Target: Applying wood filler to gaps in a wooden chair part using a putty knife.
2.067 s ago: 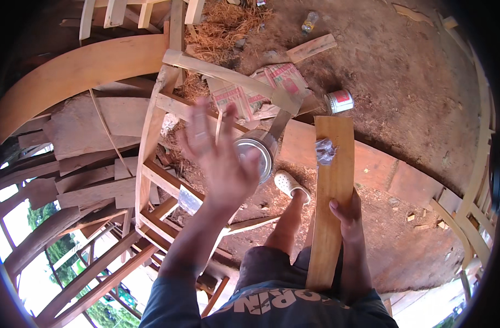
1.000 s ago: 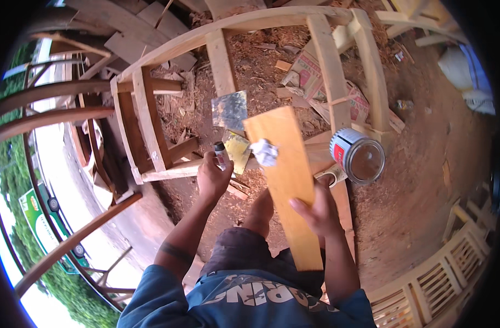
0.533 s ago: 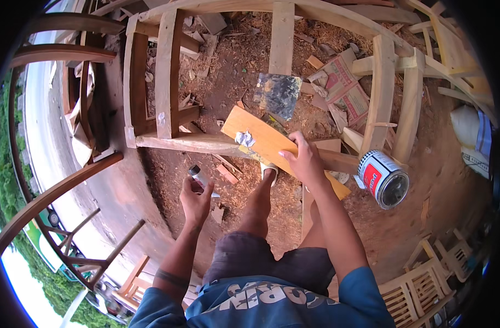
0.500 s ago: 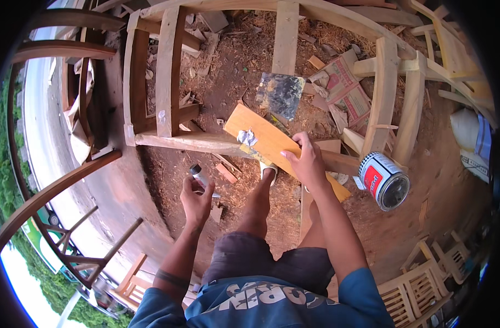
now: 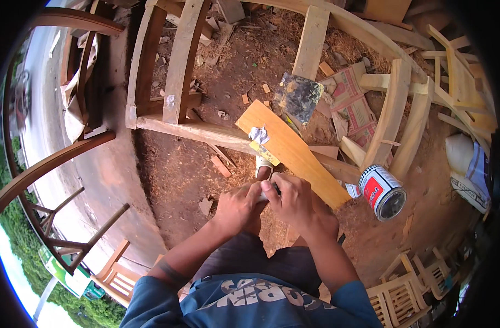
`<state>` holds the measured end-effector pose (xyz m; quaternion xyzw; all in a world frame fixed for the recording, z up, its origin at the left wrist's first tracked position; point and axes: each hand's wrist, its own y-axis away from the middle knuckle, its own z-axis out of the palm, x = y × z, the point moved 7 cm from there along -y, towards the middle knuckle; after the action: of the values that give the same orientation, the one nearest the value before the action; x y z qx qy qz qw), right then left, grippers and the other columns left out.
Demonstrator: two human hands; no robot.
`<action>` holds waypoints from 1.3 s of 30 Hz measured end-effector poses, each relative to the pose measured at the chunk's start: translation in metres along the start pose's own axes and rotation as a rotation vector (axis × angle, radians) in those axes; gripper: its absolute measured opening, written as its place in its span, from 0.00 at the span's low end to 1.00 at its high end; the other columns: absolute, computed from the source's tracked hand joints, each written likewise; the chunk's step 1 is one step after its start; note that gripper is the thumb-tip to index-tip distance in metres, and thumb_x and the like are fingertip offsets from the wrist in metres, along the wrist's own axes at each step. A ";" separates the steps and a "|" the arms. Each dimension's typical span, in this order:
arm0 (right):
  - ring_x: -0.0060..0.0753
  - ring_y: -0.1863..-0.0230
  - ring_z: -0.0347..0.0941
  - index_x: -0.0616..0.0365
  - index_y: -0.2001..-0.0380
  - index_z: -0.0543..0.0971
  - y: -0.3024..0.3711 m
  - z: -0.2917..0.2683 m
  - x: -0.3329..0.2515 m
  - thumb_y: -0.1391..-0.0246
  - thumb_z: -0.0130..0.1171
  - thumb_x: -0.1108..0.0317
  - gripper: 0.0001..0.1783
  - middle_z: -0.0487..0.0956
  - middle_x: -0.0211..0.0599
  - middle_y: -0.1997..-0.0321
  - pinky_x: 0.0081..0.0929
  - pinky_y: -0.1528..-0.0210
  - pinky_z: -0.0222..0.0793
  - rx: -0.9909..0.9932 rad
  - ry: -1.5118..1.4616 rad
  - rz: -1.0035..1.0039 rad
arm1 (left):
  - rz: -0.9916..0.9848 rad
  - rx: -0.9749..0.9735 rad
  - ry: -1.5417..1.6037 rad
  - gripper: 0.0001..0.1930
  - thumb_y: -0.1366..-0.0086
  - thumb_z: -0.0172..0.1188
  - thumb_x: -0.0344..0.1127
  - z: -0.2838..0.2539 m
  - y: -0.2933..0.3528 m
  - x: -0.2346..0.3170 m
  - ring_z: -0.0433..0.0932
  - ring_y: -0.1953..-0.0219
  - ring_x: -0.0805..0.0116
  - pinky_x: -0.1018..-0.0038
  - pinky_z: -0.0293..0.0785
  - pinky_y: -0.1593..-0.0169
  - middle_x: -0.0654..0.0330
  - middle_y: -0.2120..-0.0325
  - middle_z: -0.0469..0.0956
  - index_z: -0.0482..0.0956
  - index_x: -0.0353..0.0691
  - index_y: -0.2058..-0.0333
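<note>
My left hand (image 5: 236, 208) and my right hand (image 5: 294, 199) meet in front of my body, both closed around a small pale tube (image 5: 266, 198) with a dark end. Fingers cover most of the tube; the right thumb and fingers are at its dark end. Just beyond them, an orange-brown wooden board (image 5: 302, 158) lies across a rail of the wooden frame. On the board sits a lump of whitish paste (image 5: 258, 135), beside a flat yellow spreader (image 5: 265, 153). Neither hand touches the board.
A large can (image 5: 380, 191) stands right of the board. A stained dark plate (image 5: 298, 97) rests on the wooden frame (image 5: 187, 65). Flattened cardboard (image 5: 355, 104) and wood scraps litter the dirt floor. Slatted wooden pieces (image 5: 400, 298) lie at lower right; a road runs along the left.
My right hand has let go of the board and come to the tube. My left hand has brought the tube right, to the middle. The board now lies unheld.
</note>
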<state>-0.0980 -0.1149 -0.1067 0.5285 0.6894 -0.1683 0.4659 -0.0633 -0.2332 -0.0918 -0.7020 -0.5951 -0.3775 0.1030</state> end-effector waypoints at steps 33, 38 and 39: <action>0.39 0.67 0.80 0.67 0.57 0.78 0.029 -0.037 0.016 0.43 0.62 0.62 0.18 0.79 0.48 0.72 0.29 0.64 0.73 0.146 -0.770 0.062 | -0.005 -0.449 -0.048 0.15 0.46 0.67 0.40 0.001 -0.037 0.002 0.79 0.73 0.44 0.56 0.74 0.69 0.48 0.79 0.78 0.74 0.40 0.65; 0.42 0.64 0.79 0.65 0.59 0.79 0.026 -0.031 0.022 0.48 0.64 0.73 0.13 0.79 0.45 0.63 0.32 0.62 0.74 -0.100 -0.525 0.233 | 0.026 -0.484 -0.079 0.18 0.44 0.66 0.45 -0.002 -0.035 0.008 0.78 0.73 0.44 0.56 0.74 0.69 0.46 0.78 0.77 0.74 0.39 0.62; 0.42 0.62 0.78 0.63 0.59 0.79 0.025 -0.040 0.014 0.51 0.64 0.77 0.13 0.79 0.43 0.61 0.32 0.60 0.74 -0.039 -0.484 0.106 | 0.062 -0.485 -0.038 0.21 0.40 0.63 0.50 -0.003 -0.036 0.013 0.78 0.74 0.44 0.57 0.75 0.69 0.44 0.79 0.77 0.73 0.37 0.62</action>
<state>-0.0946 -0.0688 -0.0917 0.4991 0.5320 -0.2518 0.6360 -0.0971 -0.2157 -0.0921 -0.7311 -0.4672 -0.4925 -0.0682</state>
